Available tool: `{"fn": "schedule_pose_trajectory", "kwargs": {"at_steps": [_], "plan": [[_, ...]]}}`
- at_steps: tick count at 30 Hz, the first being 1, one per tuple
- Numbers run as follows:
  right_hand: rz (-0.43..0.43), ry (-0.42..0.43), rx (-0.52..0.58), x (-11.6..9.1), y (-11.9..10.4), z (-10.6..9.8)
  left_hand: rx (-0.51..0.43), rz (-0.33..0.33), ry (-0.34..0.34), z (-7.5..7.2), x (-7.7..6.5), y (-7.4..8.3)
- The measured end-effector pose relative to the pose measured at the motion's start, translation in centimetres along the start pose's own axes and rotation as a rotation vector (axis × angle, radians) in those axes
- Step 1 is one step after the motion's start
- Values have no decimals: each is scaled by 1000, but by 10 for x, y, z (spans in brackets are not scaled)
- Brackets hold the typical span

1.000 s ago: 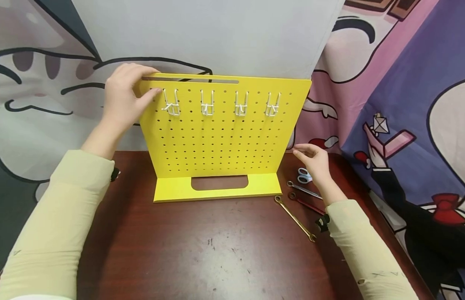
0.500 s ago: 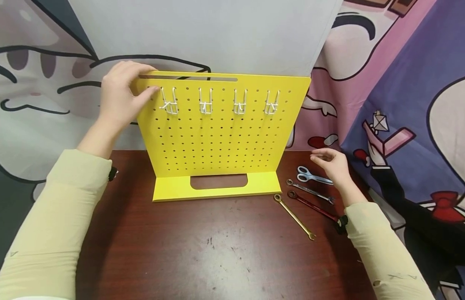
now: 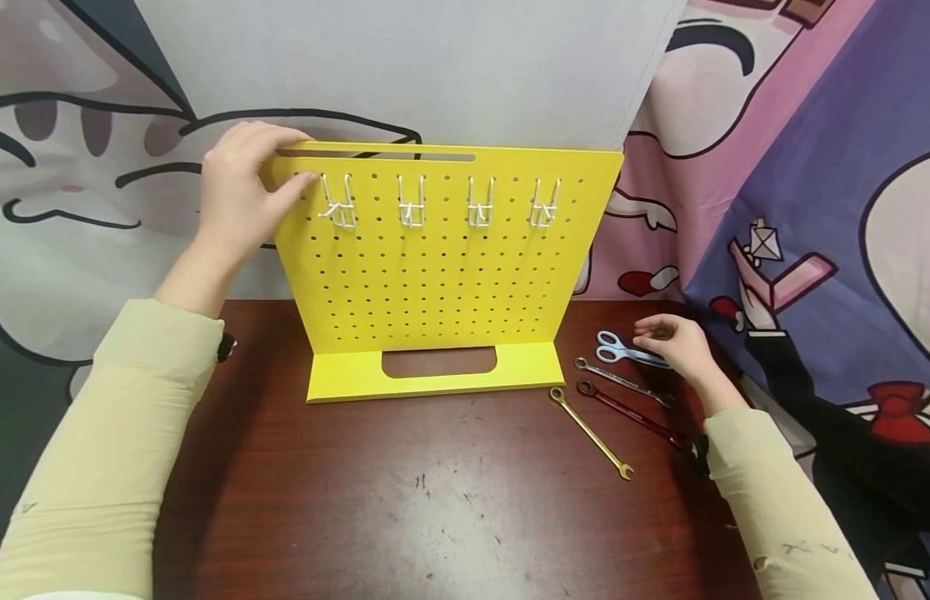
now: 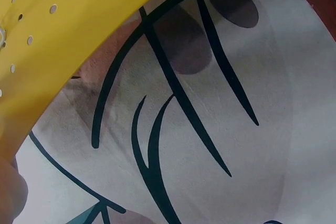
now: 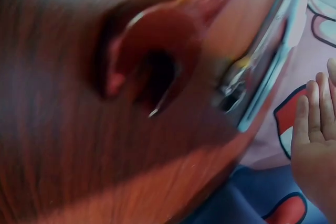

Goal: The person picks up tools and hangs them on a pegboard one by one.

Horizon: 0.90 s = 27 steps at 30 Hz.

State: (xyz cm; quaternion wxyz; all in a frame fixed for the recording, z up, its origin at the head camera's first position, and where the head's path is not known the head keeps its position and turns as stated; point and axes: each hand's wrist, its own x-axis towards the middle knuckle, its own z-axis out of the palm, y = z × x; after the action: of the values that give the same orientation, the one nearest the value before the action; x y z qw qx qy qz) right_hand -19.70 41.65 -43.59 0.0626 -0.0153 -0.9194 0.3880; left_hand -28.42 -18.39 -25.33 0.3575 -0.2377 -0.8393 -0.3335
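Observation:
My left hand (image 3: 243, 187) grips the upper left corner of a yellow pegboard (image 3: 442, 287), thumb on the front face and fingers over the top edge. In the left wrist view the board's side (image 4: 79, 35) runs diagonally, with a bit of the hand (image 4: 10, 192) below. My right hand (image 3: 678, 343), fingers loosely bent and holding nothing, is over light-blue scissors (image 3: 613, 348) and overlaps their far end in the head view. Nearby lie a silver wrench (image 3: 621, 380), a red wrench (image 3: 633, 414) and a gold wrench (image 3: 591, 433). The red wrench's jaw end fills the right wrist view's middle.
Several white wire hooks (image 3: 412, 204) line the top of the board, which stands on a yellow base (image 3: 345, 379) with a cut-out. Beneath is a dark red-brown wooden table (image 3: 405, 500). Printed cartoon cloths (image 3: 795, 167) hang behind and to the right.
My right hand has moved right and down from beside the board to over the scissors, uncovering more of the tools. The left hand keeps its grip on the board's corner.

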Motion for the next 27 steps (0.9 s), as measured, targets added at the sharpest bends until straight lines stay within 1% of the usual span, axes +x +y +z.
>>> {"fn": "schedule_pose_trajectory", "kwargs": {"at_steps": [4, 8, 12, 15, 22, 27], "plan": [[-22, -28, -56, 0, 9, 0, 6, 9, 1, 0, -1, -1], [-20, -76, -103, 0, 15, 0, 8, 25, 7, 1, -1, -1], [-25, -133, -164, 1, 20, 3, 8, 13, 3, 0, 0, 0], [-36, -160, -204, 0, 22, 4, 9, 2, -4, 0, 0, 1], [-50, -169, -255, 3, 23, 6, 17, 29, 6, 1, 0, -1], [-64, -176, -274, 4, 21, 6, 16, 24, 6, 0, 0, -1]]}}
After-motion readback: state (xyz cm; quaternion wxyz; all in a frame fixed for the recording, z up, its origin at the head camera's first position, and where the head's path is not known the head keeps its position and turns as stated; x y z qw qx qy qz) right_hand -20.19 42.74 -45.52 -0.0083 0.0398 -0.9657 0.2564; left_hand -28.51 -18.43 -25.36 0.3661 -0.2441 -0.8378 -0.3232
